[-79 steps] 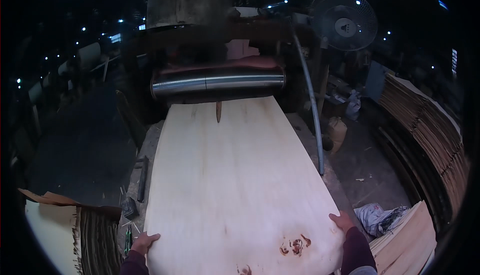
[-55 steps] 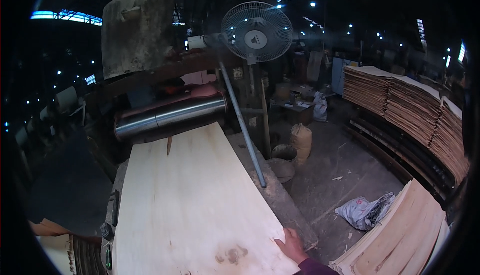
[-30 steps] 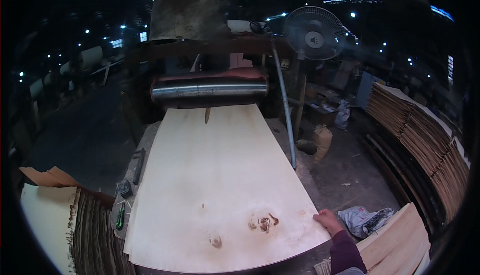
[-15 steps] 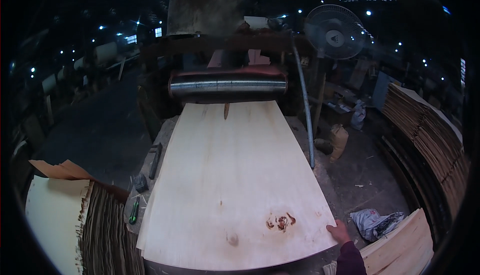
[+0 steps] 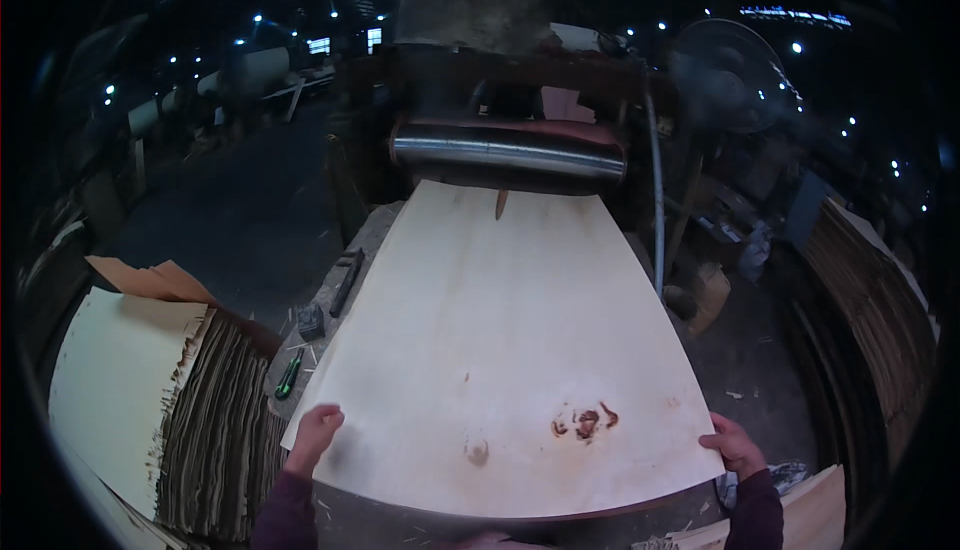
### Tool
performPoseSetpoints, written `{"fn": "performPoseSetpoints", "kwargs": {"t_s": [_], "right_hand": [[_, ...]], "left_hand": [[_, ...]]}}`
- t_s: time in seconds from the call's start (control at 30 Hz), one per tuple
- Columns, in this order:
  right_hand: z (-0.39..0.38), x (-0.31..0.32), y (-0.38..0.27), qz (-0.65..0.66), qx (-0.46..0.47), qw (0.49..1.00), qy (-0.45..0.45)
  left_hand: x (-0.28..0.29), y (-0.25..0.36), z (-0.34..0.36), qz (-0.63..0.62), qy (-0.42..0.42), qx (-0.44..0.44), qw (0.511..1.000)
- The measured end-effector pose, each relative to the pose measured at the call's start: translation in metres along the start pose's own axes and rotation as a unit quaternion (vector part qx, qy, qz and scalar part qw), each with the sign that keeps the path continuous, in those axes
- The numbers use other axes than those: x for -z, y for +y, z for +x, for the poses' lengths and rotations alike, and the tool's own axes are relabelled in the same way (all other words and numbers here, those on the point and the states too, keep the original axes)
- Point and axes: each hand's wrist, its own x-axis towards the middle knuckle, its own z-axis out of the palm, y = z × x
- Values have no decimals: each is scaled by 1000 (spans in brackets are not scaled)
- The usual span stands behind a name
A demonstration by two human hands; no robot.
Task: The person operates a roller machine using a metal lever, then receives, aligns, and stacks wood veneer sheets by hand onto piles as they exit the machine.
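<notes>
a large pale veneer sheet (image 5: pixel 505 350) is spread over a work table, reaching from the near edge to a steel roller (image 5: pixel 508 157) at the far end. its surface is smooth and cream-coloured, marked by reddish-brown knots right of centre near the front and a fainter knot beside them; a dark sliver is seen at its far edge under the roller. its near left corner is gripped by the left hand (image 5: pixel 315 432), its near right corner by the right hand (image 5: pixel 733 444). a stack of veneer sheets (image 5: pixel 150 400) stands to the left, another stack (image 5: pixel 880 300) to the right. small tools on the table's left strip, a green one (image 5: pixel 288 374) among them, are hard to make out. the fan (image 5: pixel 725 75) at far right is dim, and the machine above the roller is lost in darkness.
</notes>
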Motion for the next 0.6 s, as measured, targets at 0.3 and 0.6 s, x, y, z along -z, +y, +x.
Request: {"fn": "performPoseSetpoints", "kwargs": {"t_s": [0.3,0.6], "right_hand": [[-41,50,50,-225,-8,970,90],[-24,39,38,-207,-10,966,154]], "left_hand": [[-51,-42,126,208,44,-7,977],[-107,4,160,251,51,-119,959]]}}
